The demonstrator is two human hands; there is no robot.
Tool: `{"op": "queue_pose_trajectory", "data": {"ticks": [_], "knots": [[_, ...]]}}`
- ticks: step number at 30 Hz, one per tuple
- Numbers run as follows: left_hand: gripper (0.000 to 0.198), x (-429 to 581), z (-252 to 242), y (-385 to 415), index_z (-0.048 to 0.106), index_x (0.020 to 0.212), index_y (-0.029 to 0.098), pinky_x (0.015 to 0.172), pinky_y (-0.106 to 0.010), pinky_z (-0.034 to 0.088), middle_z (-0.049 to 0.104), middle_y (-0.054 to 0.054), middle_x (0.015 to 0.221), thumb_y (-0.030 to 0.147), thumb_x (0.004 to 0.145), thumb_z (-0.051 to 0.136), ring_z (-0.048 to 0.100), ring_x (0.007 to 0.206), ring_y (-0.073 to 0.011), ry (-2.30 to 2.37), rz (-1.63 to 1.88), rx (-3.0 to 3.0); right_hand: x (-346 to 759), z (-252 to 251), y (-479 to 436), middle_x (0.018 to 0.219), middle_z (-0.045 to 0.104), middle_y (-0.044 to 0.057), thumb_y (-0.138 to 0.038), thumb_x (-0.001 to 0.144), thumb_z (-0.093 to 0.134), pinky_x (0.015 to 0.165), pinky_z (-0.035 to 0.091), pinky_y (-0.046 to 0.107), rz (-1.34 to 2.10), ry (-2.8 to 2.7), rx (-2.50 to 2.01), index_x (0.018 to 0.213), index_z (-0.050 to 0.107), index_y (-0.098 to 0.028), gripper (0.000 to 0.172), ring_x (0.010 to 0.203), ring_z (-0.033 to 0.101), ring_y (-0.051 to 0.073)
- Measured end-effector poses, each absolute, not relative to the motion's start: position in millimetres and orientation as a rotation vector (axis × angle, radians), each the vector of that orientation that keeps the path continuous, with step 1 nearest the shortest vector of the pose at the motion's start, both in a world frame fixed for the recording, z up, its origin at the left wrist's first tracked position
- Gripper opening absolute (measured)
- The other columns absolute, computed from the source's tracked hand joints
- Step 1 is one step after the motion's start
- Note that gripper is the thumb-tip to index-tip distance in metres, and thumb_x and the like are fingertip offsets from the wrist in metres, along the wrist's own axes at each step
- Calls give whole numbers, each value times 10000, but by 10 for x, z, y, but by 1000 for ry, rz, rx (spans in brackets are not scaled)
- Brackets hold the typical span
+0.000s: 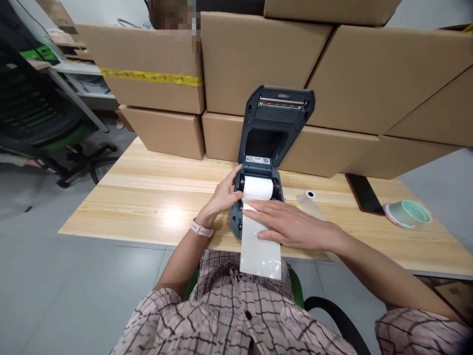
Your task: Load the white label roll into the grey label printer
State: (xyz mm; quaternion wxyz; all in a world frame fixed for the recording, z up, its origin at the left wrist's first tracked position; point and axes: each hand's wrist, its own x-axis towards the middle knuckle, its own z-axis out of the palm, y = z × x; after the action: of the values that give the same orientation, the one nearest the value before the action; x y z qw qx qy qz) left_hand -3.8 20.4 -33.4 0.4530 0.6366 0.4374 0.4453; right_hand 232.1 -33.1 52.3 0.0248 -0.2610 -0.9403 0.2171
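A dark grey label printer (248,133) stands on the wooden table with its lid raised upright. A white label roll (257,188) sits in its holder, and a strip of labels (259,259) runs out over the printer's front and past the table edge. My left hand (224,194) grips the printer's left side, its thumb by the left end of the roll. My right hand (290,224) lies across the strip with its fingers stretched out flat, covering the front right of the printer.
Stacked cardboard boxes (258,59) stand behind the printer. To the right are a small roll with a loose pale strip (309,198), a black phone (364,194) and a greenish cup (408,213). An office chair (40,108) is at the left.
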Motion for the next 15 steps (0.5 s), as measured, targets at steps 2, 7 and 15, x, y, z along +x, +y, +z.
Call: {"op": "queue_pose_trajectory", "data": {"ticks": [2, 7, 15], "knots": [[948, -37, -317, 199, 423, 1583, 215, 1207, -502, 430, 530, -88, 1575, 100, 657, 587, 561, 1381, -334, 1078, 1103, 1573, 2350, 465, -418, 1684, 367, 35, -581, 1043, 457, 1229, 397, 544, 637, -2901, -842, 1591, 417, -349, 596, 1547, 383, 286], [946, -38, -295, 195, 395, 1595, 188, 1224, -487, 410, 499, -106, 1598, 111, 668, 567, 552, 1400, -317, 1063, 1088, 1567, 2287, 206, -634, 1715, 268, 109, -613, 1010, 497, 1258, 351, 578, 429, -2820, -874, 1653, 277, -287, 754, 1592, 264, 320], [905, -30, -295, 191, 441, 1564, 187, 1272, -478, 327, 450, -100, 1638, 89, 672, 554, 448, 1495, -306, 1061, 1098, 1576, 1892, -159, -1011, 1697, 255, 230, -650, 964, 510, 1228, 346, 672, 71, -2558, -1156, 1688, 21, -218, 974, 1592, 206, 408]]}}
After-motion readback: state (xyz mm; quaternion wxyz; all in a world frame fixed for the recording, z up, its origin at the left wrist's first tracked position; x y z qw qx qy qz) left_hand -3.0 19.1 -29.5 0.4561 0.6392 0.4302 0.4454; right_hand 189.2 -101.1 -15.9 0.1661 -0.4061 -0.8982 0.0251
